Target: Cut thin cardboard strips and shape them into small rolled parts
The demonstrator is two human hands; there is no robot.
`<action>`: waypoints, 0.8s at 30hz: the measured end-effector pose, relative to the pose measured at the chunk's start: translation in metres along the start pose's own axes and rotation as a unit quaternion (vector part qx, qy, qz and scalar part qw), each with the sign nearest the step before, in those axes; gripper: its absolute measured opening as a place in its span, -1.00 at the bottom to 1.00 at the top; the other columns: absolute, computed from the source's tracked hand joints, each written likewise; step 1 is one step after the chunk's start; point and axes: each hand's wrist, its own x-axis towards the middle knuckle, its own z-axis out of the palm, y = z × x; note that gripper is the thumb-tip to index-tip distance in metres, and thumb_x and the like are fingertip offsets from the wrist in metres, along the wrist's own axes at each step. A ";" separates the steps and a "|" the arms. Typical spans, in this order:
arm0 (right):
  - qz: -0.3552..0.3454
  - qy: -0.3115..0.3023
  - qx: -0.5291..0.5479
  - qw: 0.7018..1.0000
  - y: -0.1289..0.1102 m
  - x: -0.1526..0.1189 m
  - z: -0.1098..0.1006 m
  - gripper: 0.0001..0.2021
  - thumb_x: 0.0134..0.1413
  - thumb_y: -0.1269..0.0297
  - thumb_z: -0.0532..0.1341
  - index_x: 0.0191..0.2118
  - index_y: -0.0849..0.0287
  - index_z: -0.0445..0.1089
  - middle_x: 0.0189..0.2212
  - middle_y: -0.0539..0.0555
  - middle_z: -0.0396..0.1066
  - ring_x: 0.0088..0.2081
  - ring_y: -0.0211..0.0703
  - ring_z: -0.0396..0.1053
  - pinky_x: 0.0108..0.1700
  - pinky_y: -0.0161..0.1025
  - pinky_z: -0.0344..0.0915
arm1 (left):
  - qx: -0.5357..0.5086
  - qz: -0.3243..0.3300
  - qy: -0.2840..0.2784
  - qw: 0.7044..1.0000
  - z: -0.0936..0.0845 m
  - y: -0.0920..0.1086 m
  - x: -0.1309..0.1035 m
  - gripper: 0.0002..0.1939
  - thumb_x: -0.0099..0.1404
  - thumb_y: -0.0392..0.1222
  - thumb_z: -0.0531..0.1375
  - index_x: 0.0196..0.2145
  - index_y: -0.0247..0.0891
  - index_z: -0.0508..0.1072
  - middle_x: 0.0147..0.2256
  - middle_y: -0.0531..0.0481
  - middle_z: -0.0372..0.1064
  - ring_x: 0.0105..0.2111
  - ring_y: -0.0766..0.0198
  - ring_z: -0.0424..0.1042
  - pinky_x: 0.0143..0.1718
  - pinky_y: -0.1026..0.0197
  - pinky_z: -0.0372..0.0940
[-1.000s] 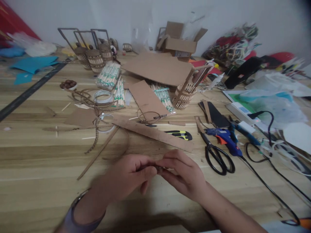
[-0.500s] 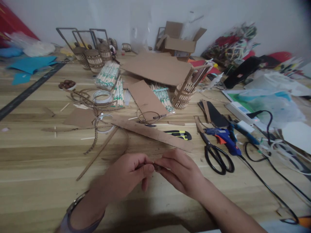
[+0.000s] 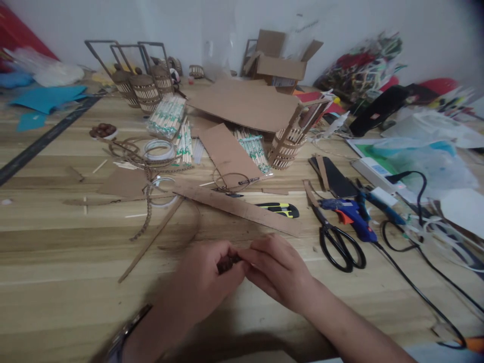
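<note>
My left hand (image 3: 209, 275) is closed round a small dark brown piece (image 3: 227, 263), most of it hidden by the fingers. Against it, the fingertips of my right hand (image 3: 278, 269) are pinched together, touching the left thumb and the piece's end. Both hands are just above the wooden table (image 3: 75, 262), near its front edge. Beyond them lies a long cardboard strip (image 3: 238, 206), with a yellow and black cutter (image 3: 280, 209) behind it. Black-handled scissors (image 3: 340, 247) rest to the right of my right hand.
A blue glue gun (image 3: 351, 217) with its cable lies at the right. Behind are bundled sticks (image 3: 168, 116), a cardboard sheet (image 3: 245, 103), tape rolls (image 3: 159, 150) and a stick bucket (image 3: 287, 147). Several more buckets (image 3: 145, 93) and a bowl of brown balls (image 3: 103, 131) stand back left.
My left hand has turned, and its fingers are now curled more closely round the brown piece, which shows inside the grip. The right fingertips have moved slightly left, up against the left thumb.
</note>
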 end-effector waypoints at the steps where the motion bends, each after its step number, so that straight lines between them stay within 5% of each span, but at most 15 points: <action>1: 0.009 0.011 0.024 1.000 0.000 0.000 -0.001 -0.83 0.32 0.30 0.12 -0.07 0.15 0.41 -0.33 0.08 0.45 -0.33 -0.17 0.43 -0.29 -0.23 0.40 | -0.030 -0.004 -0.023 0.999 -0.001 -0.001 -0.001 -0.81 0.27 -0.11 0.12 -0.44 -0.23 0.40 -0.64 0.16 0.23 -0.62 0.36 0.17 -0.59 0.31 0.01; 9: 0.039 0.031 0.096 0.994 0.000 0.004 -0.010 -0.84 0.31 0.28 0.15 -0.08 0.14 0.43 -0.32 0.08 0.44 -0.30 -0.23 0.46 -0.28 -0.34 0.45 | -0.127 0.046 -0.139 0.981 -0.010 -0.010 0.004 -0.70 0.36 -0.04 0.09 -0.16 -0.28 0.50 -0.62 0.14 0.35 -0.59 0.36 0.27 -0.50 0.32 0.07; 24: -0.026 -0.026 -0.052 0.998 0.002 0.004 -0.007 -0.80 0.37 0.37 0.07 -0.22 0.20 0.44 -0.46 0.01 0.42 -0.42 -0.21 0.32 -0.35 -0.25 0.21 | 0.009 -0.006 -0.011 1.000 -0.004 0.001 0.001 -0.76 0.29 -0.06 0.11 -0.45 -0.20 0.44 -0.54 0.08 0.47 -0.51 0.25 0.37 -0.45 0.25 0.12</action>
